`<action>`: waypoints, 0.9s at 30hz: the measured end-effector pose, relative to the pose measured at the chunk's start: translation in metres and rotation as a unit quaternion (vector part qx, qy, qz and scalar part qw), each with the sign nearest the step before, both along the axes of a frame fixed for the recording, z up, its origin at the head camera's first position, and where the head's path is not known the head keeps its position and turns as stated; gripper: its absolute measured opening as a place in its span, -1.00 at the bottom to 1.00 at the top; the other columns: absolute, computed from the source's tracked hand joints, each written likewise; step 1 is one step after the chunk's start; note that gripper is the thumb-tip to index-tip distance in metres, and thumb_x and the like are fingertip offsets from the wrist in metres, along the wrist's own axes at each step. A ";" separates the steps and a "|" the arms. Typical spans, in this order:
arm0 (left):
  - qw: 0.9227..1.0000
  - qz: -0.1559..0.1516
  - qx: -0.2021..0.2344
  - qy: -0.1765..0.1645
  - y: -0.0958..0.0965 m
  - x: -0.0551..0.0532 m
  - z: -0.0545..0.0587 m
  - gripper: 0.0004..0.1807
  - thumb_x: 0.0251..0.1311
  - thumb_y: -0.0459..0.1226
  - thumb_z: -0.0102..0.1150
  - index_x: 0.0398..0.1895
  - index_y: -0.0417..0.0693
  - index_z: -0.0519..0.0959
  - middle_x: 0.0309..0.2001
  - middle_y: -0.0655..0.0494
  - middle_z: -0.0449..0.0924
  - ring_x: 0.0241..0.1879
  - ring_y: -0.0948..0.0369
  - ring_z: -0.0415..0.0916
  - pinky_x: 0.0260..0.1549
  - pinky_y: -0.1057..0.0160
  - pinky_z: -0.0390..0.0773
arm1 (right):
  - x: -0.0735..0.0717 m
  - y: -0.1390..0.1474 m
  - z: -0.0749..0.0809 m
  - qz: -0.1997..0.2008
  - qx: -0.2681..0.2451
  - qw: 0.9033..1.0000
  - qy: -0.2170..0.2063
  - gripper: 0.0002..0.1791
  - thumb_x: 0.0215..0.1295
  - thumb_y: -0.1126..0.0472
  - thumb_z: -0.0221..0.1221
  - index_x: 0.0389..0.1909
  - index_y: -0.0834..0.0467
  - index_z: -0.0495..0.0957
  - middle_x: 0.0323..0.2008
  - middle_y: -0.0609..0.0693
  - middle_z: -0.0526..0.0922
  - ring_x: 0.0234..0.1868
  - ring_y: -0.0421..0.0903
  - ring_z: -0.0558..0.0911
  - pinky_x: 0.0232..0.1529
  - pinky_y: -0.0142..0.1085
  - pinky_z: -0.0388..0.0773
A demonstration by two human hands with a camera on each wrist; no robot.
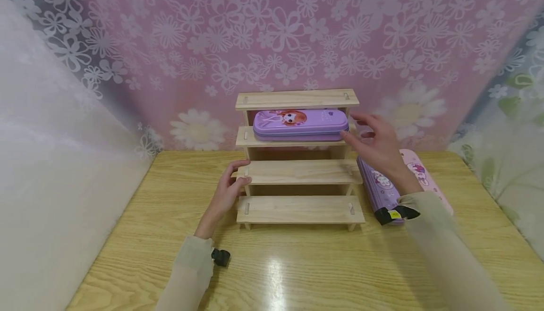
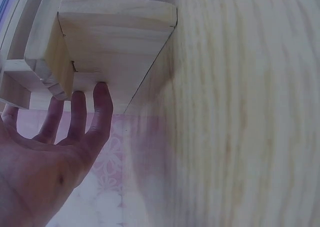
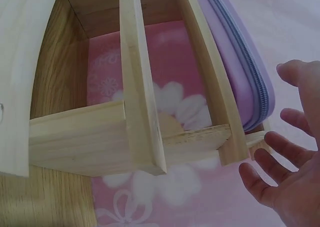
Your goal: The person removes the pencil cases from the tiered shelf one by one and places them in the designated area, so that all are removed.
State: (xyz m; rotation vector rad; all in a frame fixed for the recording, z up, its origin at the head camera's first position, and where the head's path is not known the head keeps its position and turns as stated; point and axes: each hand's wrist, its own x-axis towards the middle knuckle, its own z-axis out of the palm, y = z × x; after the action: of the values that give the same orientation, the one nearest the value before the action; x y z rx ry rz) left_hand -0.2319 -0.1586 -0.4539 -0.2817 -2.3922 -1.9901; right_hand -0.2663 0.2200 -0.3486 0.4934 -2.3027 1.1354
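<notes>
A stepped wooden rack (image 1: 293, 209) with several tiers stands on the table. On its second tier from the top lies a purple zippered pencil case (image 1: 316, 124) with a cartoon girl on its lid. My left hand (image 1: 225, 189) holds the left end of the tier below, thumb near the front edge. In the left wrist view, the left hand's fingertips (image 2: 102, 89) reach the rack's side panel. Beside the case's right end is my right hand (image 1: 379, 148), thumb and fingers spread. The right wrist view shows a gap between these fingers and the case's zipped edge (image 3: 257, 82).
Right of the rack, under my right forearm, lie another purple case (image 1: 369, 183) and a pink case (image 1: 435, 186) with cartoon prints. The wood-grain table (image 1: 170, 193) extends in front of the rack. A flowered pink curtain (image 1: 272, 32) hangs behind it.
</notes>
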 end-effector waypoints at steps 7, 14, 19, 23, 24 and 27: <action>1.000 -0.007 0.003 0.002 -0.001 0.001 0.001 -0.52 0.43 -0.21 0.14 0.38 0.16 0.43 0.37 -0.07 0.23 0.00 0.09 0.52 -0.18 0.06 0.69 | -0.010 -0.006 0.001 0.015 0.025 0.999 -0.015 -0.46 0.28 0.19 0.38 0.29 0.12 0.58 0.15 0.21 0.55 0.05 0.06 0.49 -0.07 -0.36 0.40; 1.000 -0.001 0.001 0.002 -0.001 0.002 0.001 -0.53 0.42 -0.22 0.15 0.37 0.19 0.43 0.36 -0.05 0.23 -0.01 0.08 0.52 -0.21 0.10 0.69 | -0.012 -0.012 0.001 0.018 0.021 0.999 -0.020 -0.50 0.21 0.24 0.43 0.15 0.26 0.55 0.17 0.25 0.54 0.15 0.21 0.52 0.00 -0.03 0.48; 1.000 -0.001 0.001 0.002 -0.001 0.001 0.001 -0.53 0.41 -0.22 0.15 0.36 0.20 0.43 0.34 -0.03 0.26 -0.02 0.09 0.53 -0.23 0.11 0.69 | -0.011 -0.014 0.001 0.021 0.014 0.999 -0.037 -0.46 0.14 0.25 0.47 0.09 0.28 0.47 0.15 0.24 0.53 0.15 0.14 0.51 0.06 0.06 0.42; 1.000 -0.003 0.001 0.002 -0.001 0.002 0.001 -0.52 0.42 -0.23 0.14 0.37 0.17 0.42 0.34 -0.04 0.28 -0.02 0.09 0.53 -0.21 0.05 0.70 | -0.008 -0.016 0.002 0.028 -0.001 0.999 -0.046 -0.45 0.06 0.29 0.51 0.00 0.29 0.45 0.07 0.23 0.54 0.11 0.10 0.51 0.12 0.11 0.42; 1.000 -0.003 0.001 0.001 0.000 0.002 0.002 -0.53 0.41 -0.23 0.14 0.37 0.16 0.42 0.33 -0.04 0.28 -0.02 0.09 0.53 -0.20 0.03 0.70 | -0.006 -0.016 0.003 0.029 -0.006 0.998 -0.052 -0.46 0.05 0.29 0.52 -0.02 0.29 0.44 0.05 0.22 0.53 0.11 0.10 0.52 0.15 0.14 0.42; 1.000 -0.002 0.000 -0.001 0.000 0.001 0.001 -0.53 0.42 -0.22 0.14 0.37 0.15 0.43 0.33 -0.04 0.29 -0.02 0.09 0.52 -0.18 -0.02 0.69 | 0.000 -0.017 0.004 0.034 -0.026 0.996 -0.072 -0.46 0.02 0.32 0.53 -0.07 0.31 0.42 0.01 0.20 0.49 0.11 0.11 0.52 0.25 0.19 0.41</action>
State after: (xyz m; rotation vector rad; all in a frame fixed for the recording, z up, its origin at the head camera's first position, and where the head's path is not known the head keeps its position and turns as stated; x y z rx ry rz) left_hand -0.2306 -0.1583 -0.4529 -0.2844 -2.3934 -1.9937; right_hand -0.2663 0.2035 -0.3445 0.4876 -2.3878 1.2997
